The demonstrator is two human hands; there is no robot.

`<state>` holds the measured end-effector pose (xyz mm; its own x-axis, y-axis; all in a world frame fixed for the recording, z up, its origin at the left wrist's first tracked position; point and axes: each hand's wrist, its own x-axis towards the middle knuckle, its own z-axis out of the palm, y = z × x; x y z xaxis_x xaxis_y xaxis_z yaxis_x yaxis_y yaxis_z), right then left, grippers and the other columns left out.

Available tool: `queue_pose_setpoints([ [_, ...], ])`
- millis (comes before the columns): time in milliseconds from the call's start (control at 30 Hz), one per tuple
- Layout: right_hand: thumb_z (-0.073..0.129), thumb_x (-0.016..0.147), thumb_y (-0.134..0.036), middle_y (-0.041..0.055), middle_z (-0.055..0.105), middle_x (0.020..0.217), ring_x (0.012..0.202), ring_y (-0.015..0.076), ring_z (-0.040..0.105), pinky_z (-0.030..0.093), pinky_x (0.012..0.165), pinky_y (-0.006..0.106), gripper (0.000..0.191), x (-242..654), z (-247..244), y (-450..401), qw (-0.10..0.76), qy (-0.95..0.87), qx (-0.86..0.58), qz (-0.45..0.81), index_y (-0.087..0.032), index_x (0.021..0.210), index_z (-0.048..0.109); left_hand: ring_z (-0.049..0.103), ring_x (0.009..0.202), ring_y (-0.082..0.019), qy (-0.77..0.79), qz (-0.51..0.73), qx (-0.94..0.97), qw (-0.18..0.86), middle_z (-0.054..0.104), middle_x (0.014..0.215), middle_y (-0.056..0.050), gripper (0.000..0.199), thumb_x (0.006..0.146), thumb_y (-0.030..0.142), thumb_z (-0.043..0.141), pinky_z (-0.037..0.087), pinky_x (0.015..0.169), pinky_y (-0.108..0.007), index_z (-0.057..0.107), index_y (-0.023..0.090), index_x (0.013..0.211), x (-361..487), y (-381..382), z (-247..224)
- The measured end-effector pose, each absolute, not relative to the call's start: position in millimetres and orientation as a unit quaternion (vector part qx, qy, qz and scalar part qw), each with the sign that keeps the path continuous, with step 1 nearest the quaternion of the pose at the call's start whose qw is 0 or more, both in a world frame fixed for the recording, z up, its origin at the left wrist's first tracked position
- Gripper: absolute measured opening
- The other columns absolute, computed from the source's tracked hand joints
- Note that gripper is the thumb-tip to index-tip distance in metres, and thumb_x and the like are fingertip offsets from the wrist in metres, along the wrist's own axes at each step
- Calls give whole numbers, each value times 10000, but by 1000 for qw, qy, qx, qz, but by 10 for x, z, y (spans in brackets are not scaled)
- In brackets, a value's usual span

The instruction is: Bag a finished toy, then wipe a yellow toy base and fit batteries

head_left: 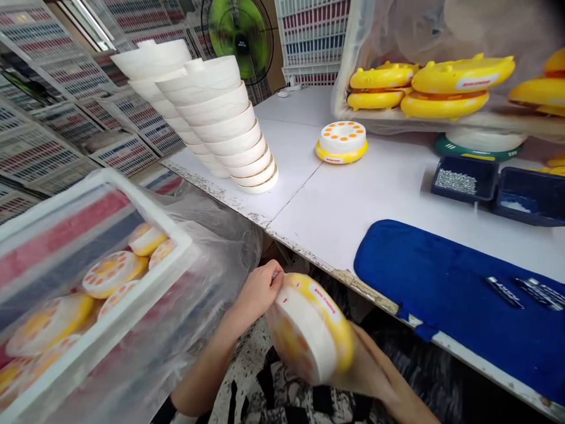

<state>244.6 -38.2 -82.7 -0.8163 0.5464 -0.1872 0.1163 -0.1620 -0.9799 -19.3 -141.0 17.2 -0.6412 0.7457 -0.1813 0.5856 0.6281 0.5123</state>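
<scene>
- Toy (311, 324), round, white and yellow with orange dots, tilted on its edge at the bottom centre, between two bare hands; its red lettering is blurred.
- Lower left: a white crate (183, 238) holding more yellow-and-white toys (112, 274), with a loose clear plastic sheet (216, 265) hanging on its right side.
- Upper left: slatted storage crates (128, 118) piled high.
- Left of centre, higher up: two leaning stacks of white round bowls (225, 121) on a white table (304, 206).
- Bottom, just left of centre: the left hand (262, 288), fingers curled in and pinching the toy's upper left edge.
- Top centre: a fan (241, 38) with green blades.
- Above centre, slightly right: a matching toy lying flat on the table.
- Bottom, right of centre: the right hand (368, 347), mostly behind the toy; its fingers are hidden, so their grip cannot be told.
- Upper right: yellow rings (461, 73) stacked in a plastic-lined bin (346, 59).
- Right: a dark tray (488, 194) of small metal pieces, with another tray beside it.
- Lower right: a blue mat (424, 259) carrying small dark cylinders, too blurred to identify.
</scene>
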Motion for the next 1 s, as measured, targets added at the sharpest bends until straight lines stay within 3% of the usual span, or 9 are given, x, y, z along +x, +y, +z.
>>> queue_pose_setpoints([
  [100, 590, 823, -587, 144, 390, 1558, 1429, 352, 386, 424, 1092, 502, 862, 2536, -862, -528, 187, -655, -251, 688, -211, 1543, 303, 607, 690, -187, 901, 202, 338, 182, 664, 730, -29, 161, 891, 133, 468, 393, 649, -296, 582, 184, 790, -176, -1407, 123],
  [200, 669, 804, -501, 171, 202, 1627, 1484, 380, 254, 357, 1145, 516, 974, 2449, -846, -606, 204, -698, -267, 632, -182, 1571, 161, 597, 676, -176, 911, 203, 313, 173, 666, 723, -21, 163, 878, 121, 486, 392, 637, -286, 595, 182, 775, -140, -1398, 97],
  [400, 699, 788, -513, 192, 303, 1560, 1445, 398, 317, 385, 1132, 486, 1054, 2240, -818, -542, 232, -728, -270, 586, -145, 1571, 97, 589, 661, -166, 917, 234, 285, 152, 650, 698, -11, 159, 860, 134, 497, 392, 621, -278, 586, 187, 739, -72, -1473, 109],
  [567, 644, 865, -483, 178, 307, 1564, 1453, 355, 315, 286, 1178, 530, 919, 2342, -1048, -445, 225, -730, -295, 574, -184, 1562, 126, 576, 649, -162, 898, 292, 292, 150, 646, 716, -11, 179, 896, 220, 459, 406, 600, -272, 574, 191, 763, 87, -1646, 160],
  [767, 602, 796, -711, 195, 332, 1553, 1472, 385, 257, 288, 1171, 544, 1024, 2436, -1111, -395, 265, -702, -294, 592, -161, 1552, 184, 561, 658, -142, 854, 367, 334, 159, 616, 719, 7, 243, 948, 329, 447, 423, 598, -249, 585, 190, 804, 318, -1792, 375],
  [900, 457, 832, -786, 200, 405, 1523, 1425, 365, 381, 353, 1150, 498, 980, 2407, -840, -404, 278, -671, -304, 617, -150, 1539, 220, 554, 620, -119, 799, 434, 380, 172, 621, 708, 20, 229, 957, 334, 491, 427, 563, -218, 611, 185, 831, 358, -1780, 512],
  [1000, 489, 811, -788, 203, 476, 1478, 1394, 378, 427, 406, 1113, 497, 983, 2417, -709, -357, 275, -612, -305, 676, -168, 1537, 252, 571, 624, -110, 781, 448, 410, 146, 637, 721, 18, 186, 951, 283, 510, 432, 559, -201, 616, 179, 838, 335, -1718, 604],
])
